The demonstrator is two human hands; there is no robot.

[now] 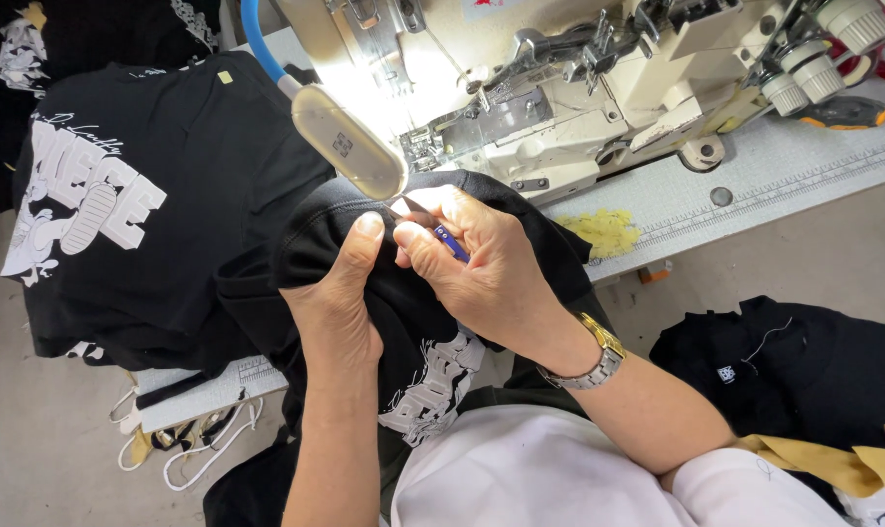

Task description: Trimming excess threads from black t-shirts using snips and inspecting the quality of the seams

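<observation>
Head view: left hand [340,293] gripping black garment [413,293] edge, right hand [472,263] pinching blue-handled snips [449,241]; sewing machine [579,107] close above

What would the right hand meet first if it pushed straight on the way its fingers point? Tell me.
Probably the left hand's thumb: the right hand, pinching a small blue tool, points left across the black garment.

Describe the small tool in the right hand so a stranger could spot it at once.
Start at the cream industrial sewing machine and drop to the black printed garment bunched in front of it, gripped by the left hand. The right hand pinches a small blue-handled metal snipping tool against the fabric. It is the only blue thing among the black cloth.
</observation>
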